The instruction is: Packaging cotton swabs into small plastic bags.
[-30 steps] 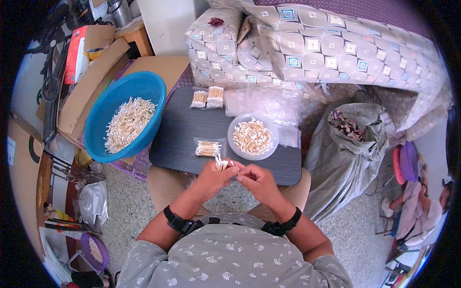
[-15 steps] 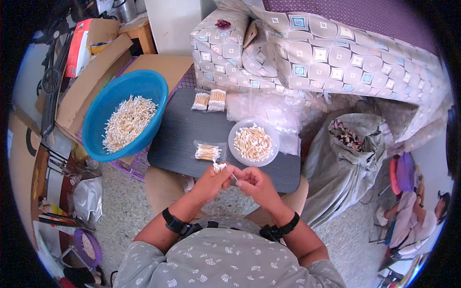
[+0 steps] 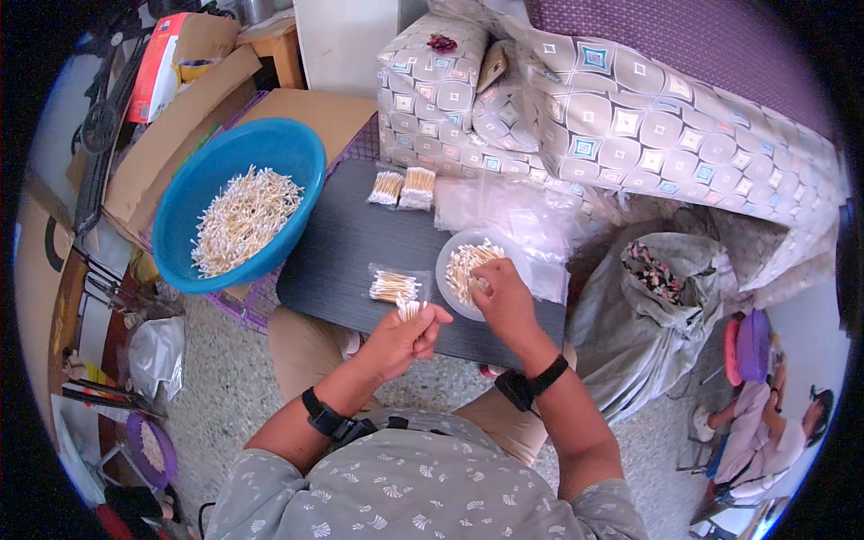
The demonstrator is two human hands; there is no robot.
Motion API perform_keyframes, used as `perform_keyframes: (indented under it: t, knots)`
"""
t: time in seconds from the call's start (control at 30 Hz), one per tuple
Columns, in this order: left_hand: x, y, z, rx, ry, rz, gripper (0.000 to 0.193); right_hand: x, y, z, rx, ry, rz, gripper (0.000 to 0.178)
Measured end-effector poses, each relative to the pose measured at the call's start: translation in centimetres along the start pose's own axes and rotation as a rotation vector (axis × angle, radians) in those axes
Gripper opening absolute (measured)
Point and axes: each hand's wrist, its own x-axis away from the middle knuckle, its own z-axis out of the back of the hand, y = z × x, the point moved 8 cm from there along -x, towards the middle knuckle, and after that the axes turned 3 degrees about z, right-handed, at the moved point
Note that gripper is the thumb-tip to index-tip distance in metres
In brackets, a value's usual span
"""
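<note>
My left hand (image 3: 402,343) is closed round a small bunch of cotton swabs (image 3: 410,309), whose white tips stick up above the fingers. My right hand (image 3: 508,299) reaches over the near right side of a round whitish bowl (image 3: 443,283) of loose swabs. Its fingers are bent together among the swabs (image 3: 472,263), and what they pinch is hidden. Just beyond my left hand lies a clear bag of swabs (image 3: 394,286) on the dark table (image 3: 337,238). Two more filled bags (image 3: 417,187) lie side by side at the table's far edge.
Flat clear plastic bags (image 3: 513,211) are spread beyond the bowl. A big blue basin (image 3: 310,148) of loose swabs stands left of the table. Right of it slumps a grey sack (image 3: 621,360). A patterned sofa (image 3: 423,117) stands behind; a person (image 3: 765,432) sits far right.
My right hand has left my left hand and moved right and away into the bowl. My left hand still holds its swabs in nearly the same place. The view has shifted slightly.
</note>
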Motion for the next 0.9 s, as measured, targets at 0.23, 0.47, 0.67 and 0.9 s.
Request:
perform_keyframes:
  t: [0.23, 0.47, 0.67, 0.9]
  knots:
    - [0.2, 0.2, 0.2, -0.062, -0.022, 0.01, 0.031, -0.8, 0.4, -0.5, 0.074, 0.001, 0.001, 0.014]
    - [-0.1, 0.1, 0.2, -0.039, 0.008, -0.002, 0.03, 0.1, 2.9, 3.4, -0.283, 0.192, -0.161, 0.008]
    - [0.0, 0.2, 0.0, -0.074, 0.049, 0.029, 0.024, 3.3, 2.8, 2.2, -0.898, 0.193, -0.407, 0.008]
    - [0.3, 0.9, 0.4, -0.204, 0.214, -0.063, 0.022, 6.3, -1.2, -0.2, -1.178, 0.098, -0.424, 0.009]
